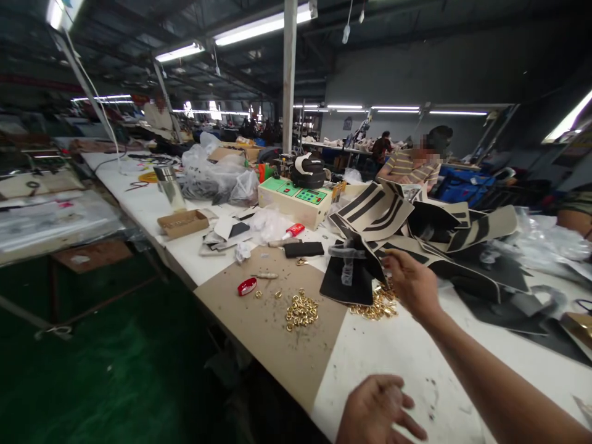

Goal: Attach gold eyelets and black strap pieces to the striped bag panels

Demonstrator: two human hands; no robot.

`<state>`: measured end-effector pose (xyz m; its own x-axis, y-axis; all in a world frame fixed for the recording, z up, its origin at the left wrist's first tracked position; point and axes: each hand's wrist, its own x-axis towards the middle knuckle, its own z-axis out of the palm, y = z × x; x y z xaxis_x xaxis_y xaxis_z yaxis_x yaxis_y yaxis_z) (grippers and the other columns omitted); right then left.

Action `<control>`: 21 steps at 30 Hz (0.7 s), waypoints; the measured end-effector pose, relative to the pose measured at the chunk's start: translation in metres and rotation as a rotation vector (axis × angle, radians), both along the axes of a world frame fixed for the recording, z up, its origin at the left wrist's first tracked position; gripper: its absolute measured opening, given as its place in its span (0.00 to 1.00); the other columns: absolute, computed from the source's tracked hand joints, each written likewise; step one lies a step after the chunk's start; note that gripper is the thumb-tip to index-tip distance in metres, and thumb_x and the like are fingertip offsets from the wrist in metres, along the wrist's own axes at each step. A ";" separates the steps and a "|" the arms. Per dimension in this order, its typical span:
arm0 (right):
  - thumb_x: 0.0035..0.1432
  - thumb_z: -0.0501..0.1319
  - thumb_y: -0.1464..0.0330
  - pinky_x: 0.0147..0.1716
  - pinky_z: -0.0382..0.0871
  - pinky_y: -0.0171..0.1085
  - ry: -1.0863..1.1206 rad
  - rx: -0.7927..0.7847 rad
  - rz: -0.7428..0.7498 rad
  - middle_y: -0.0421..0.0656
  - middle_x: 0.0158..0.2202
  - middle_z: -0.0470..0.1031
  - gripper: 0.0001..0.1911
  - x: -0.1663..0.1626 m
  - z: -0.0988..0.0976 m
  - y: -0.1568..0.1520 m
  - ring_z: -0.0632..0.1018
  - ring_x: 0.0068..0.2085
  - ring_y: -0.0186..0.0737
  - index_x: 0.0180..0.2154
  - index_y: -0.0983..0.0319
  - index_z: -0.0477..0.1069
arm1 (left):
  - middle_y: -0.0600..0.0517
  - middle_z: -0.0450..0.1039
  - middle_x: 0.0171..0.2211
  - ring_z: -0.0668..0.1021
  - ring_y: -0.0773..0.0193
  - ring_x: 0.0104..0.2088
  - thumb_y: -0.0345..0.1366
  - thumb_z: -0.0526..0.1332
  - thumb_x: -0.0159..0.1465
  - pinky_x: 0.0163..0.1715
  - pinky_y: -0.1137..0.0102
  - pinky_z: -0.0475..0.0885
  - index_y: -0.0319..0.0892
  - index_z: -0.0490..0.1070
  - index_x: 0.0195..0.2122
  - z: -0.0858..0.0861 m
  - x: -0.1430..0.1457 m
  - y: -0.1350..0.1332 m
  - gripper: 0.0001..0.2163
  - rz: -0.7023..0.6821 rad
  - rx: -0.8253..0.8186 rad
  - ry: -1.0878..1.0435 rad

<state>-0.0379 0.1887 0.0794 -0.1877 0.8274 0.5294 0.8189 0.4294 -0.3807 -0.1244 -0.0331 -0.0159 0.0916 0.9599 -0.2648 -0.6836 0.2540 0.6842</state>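
Observation:
My right hand (412, 285) reaches over the table with its fingertips pinched at the raised edge of a black panel (332, 280). A plastic-wrapped strap (346, 265) lies across this panel. Close below those fingers, gold-coloured metal clasps (377, 306) sit in a pile, partly covered by the panel. My left hand (377, 410) is low in the view above the white tabletop, fingers apart and holding nothing. To its upper left, small gold-coloured rings (301, 310) are heaped on a brown board (272, 320).
Beige-and-black panels (379, 213) are piled at the right. Behind the board stand a control box (296, 200), a cardboard tray (182, 223) and a flask (170, 190). A red tape roll (246, 286) and an awl-like tool (266, 275) lie nearby. A co-worker (414, 163) sits across the table.

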 end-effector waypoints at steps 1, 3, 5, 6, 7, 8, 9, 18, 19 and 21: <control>0.72 0.52 0.58 0.38 0.71 0.38 0.045 0.051 0.023 0.43 0.40 0.84 0.19 0.014 0.008 -0.013 0.83 0.39 0.45 0.54 0.56 0.77 | 0.39 0.74 0.49 0.82 0.50 0.41 0.66 0.72 0.50 0.37 0.59 0.78 0.38 0.74 0.52 0.006 -0.008 0.002 0.40 0.070 -0.009 -0.069; 0.71 0.54 0.55 0.40 0.73 0.39 0.072 0.125 0.092 0.43 0.43 0.84 0.18 0.036 0.016 -0.044 0.83 0.41 0.46 0.52 0.55 0.77 | 0.36 0.68 0.58 0.79 0.45 0.51 0.65 0.70 0.53 0.42 0.58 0.78 0.38 0.71 0.56 0.020 -0.023 0.005 0.40 0.185 -0.028 -0.141; 0.68 0.58 0.50 0.46 0.74 0.45 -0.001 0.147 0.160 0.47 0.51 0.81 0.24 0.043 0.013 -0.069 0.82 0.48 0.51 0.57 0.55 0.73 | 0.35 0.65 0.63 0.75 0.44 0.57 0.63 0.70 0.55 0.48 0.57 0.76 0.37 0.69 0.58 0.032 -0.035 0.009 0.40 0.243 -0.047 -0.140; 0.66 0.60 0.48 0.50 0.73 0.48 -0.059 0.143 0.195 0.50 0.57 0.78 0.29 0.041 0.006 -0.078 0.80 0.53 0.55 0.61 0.56 0.70 | 0.35 0.64 0.64 0.75 0.43 0.58 0.63 0.69 0.56 0.50 0.58 0.75 0.37 0.69 0.59 0.036 -0.038 0.010 0.40 0.255 -0.055 -0.130; 0.63 0.62 0.46 0.55 0.71 0.52 -0.120 0.133 0.221 0.52 0.62 0.74 0.35 0.034 -0.002 -0.082 0.77 0.58 0.58 0.65 0.57 0.66 | 0.35 0.64 0.64 0.74 0.43 0.58 0.64 0.69 0.56 0.50 0.58 0.75 0.37 0.68 0.59 0.038 -0.039 0.012 0.40 0.260 -0.064 -0.119; 0.61 0.64 0.46 0.58 0.68 0.55 -0.175 0.117 0.237 0.53 0.65 0.70 0.40 0.023 -0.012 -0.082 0.73 0.62 0.60 0.67 0.57 0.62 | 0.35 0.64 0.64 0.74 0.43 0.58 0.64 0.69 0.56 0.50 0.59 0.74 0.37 0.68 0.60 0.039 -0.038 0.012 0.41 0.256 -0.073 -0.114; 0.60 0.66 0.47 0.61 0.65 0.56 -0.219 0.093 0.240 0.53 0.67 0.67 0.42 0.011 -0.022 -0.079 0.70 0.65 0.61 0.69 0.58 0.60 | 0.35 0.65 0.63 0.75 0.43 0.58 0.65 0.69 0.55 0.50 0.59 0.74 0.36 0.69 0.59 0.038 -0.036 0.011 0.41 0.247 -0.081 -0.112; 0.67 0.55 0.66 0.39 0.69 0.41 -0.176 -0.213 -0.009 0.51 0.44 0.82 0.23 -0.057 -0.030 0.005 0.82 0.41 0.50 0.61 0.58 0.73 | 0.46 0.76 0.34 0.81 0.58 0.29 0.62 0.72 0.53 0.32 0.65 0.73 0.36 0.73 0.46 0.012 -0.040 -0.025 0.34 -0.030 0.046 -0.126; 0.69 0.52 0.65 0.38 0.68 0.40 -0.145 -0.195 -0.041 0.52 0.42 0.82 0.23 -0.053 -0.021 0.010 0.82 0.40 0.50 0.60 0.59 0.73 | 0.46 0.77 0.34 0.82 0.59 0.29 0.62 0.72 0.54 0.32 0.66 0.72 0.35 0.74 0.46 0.012 -0.044 -0.026 0.33 -0.038 0.057 -0.110; 0.72 0.47 0.63 0.38 0.68 0.41 -0.077 -0.144 -0.115 0.53 0.42 0.82 0.25 -0.038 0.001 0.013 0.81 0.41 0.51 0.62 0.61 0.72 | 0.46 0.76 0.34 0.82 0.59 0.29 0.62 0.72 0.54 0.32 0.66 0.73 0.35 0.74 0.46 0.016 -0.052 -0.025 0.33 -0.013 0.074 -0.084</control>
